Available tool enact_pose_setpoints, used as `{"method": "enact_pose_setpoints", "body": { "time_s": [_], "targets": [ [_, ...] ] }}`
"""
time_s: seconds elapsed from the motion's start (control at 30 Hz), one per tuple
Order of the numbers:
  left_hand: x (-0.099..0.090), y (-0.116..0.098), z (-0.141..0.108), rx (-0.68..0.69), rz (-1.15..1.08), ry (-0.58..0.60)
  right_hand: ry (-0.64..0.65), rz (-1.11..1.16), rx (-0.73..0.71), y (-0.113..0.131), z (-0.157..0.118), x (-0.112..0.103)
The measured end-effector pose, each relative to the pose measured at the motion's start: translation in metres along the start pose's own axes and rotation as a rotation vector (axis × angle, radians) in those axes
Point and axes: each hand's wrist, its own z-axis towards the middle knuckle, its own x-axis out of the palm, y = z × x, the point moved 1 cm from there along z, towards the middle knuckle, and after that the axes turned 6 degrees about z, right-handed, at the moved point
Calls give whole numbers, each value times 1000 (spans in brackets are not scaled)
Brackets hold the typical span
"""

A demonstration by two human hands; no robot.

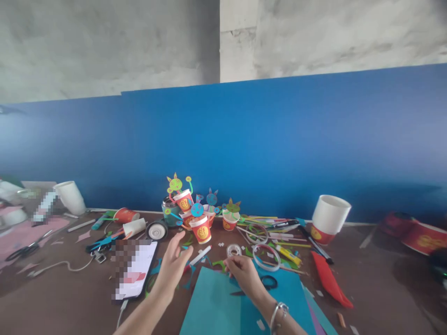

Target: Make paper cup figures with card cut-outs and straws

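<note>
My left hand point(172, 263) is raised between the phone and a white marker point(200, 256), thumb and fingers apart, with nothing in it. My right hand point(244, 274) hangs over blue paper sheets point(213, 298), thumb and fingertips pinched together. Whatever lies in that pinch, if anything, is too small to make out. Black scissors point(268, 282) rest on the paper, partly hidden by this hand. Just beyond its fingertips sits a small tape roll point(233, 251). Paper cups with cut-out animal faces stand ahead, the nearest a red and white cup point(200, 230) with a blue face.
A phone point(138, 270) on a cable lies at left. Larger tape rings point(266, 257), a yellow glue tube point(289, 255) and several pens lie behind the paper. At right stand stacked cups point(330, 218) near a red strip point(330, 279). A blue partition point(244, 149) closes the back.
</note>
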Motion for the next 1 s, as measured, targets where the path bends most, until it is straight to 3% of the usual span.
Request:
{"method": "enact_pose_setpoints", "body": {
  "time_s": [0.07,0.13,0.2,0.27,0.37,0.57,1.0],
  "targets": [
    [-36,16,-10,248,362,-59,8,-8,2,1,0,-1],
    [-71,36,-19,393,716,-171,17,-15,3,1,0,-1],
    [-98,57,-26,365,998,-231,24,-19,3,-1,0,0],
    [-113,74,-30,283,1166,-216,29,-22,5,-3,1,0],
    [-118,85,-33,234,1270,-160,31,-28,8,-5,1,0],
    [-111,83,-31,234,1314,-108,33,-39,15,-4,0,-2],
    [-112,91,-19,223,1260,-118,37,-37,29,-3,0,-2]
  ]
}}
